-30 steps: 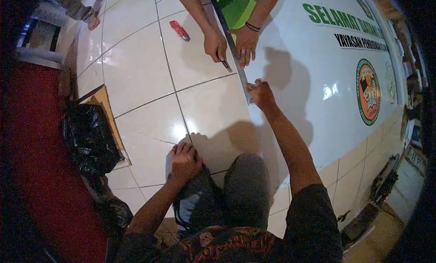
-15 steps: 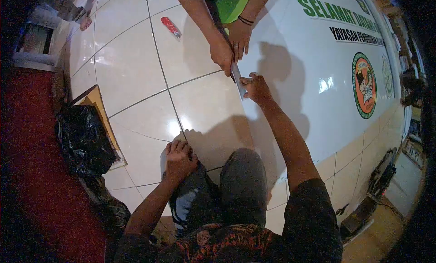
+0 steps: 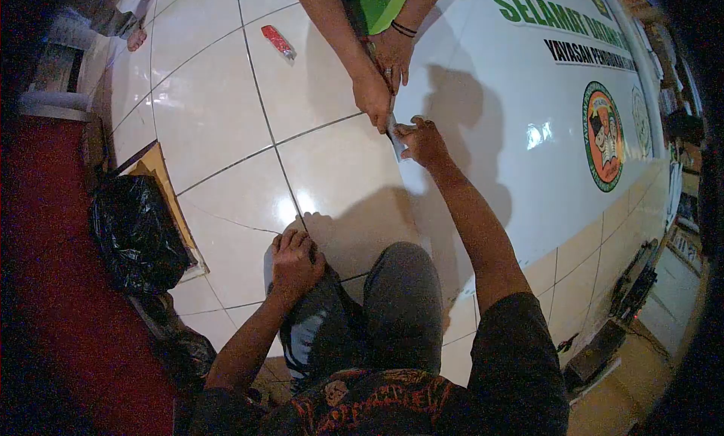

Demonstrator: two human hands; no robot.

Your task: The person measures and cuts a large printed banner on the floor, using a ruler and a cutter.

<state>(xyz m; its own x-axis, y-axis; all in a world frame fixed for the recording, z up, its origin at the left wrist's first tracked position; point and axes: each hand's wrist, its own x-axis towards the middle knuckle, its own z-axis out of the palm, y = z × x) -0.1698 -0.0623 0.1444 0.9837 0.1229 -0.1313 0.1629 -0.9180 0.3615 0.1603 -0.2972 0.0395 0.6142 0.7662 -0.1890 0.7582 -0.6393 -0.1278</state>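
Note:
A white printed banner (image 3: 483, 202) with green and black lettering and round emblems lies on the tiled floor. My right hand (image 3: 422, 143) pinches its left edge, where a narrow strip (image 3: 398, 146) stands folded up. Just beyond my fingertips, another person's hand (image 3: 373, 100) is closed on a dark, thin object at the same edge; its kind is hidden. That person's other hand (image 3: 393, 57) presses on the banner with fingers extended. My left hand (image 3: 296, 263) rests on my left knee, fingers lying over it and holding nothing.
A red-handled item (image 3: 277, 41), perhaps a cutter, lies on the tiles. On the left are a black plastic bag (image 3: 139, 232), a wooden-edged board (image 3: 167, 176) and a red carpet (image 3: 45, 247). Dark equipment (image 3: 603, 345) sits at right. Someone's foot (image 3: 136, 39) shows at upper left.
The other person's closed hand has slid slightly toward me along the banner's edge, covering more of the folded strip. My hands keep nearly the same places; the view has shifted a little.

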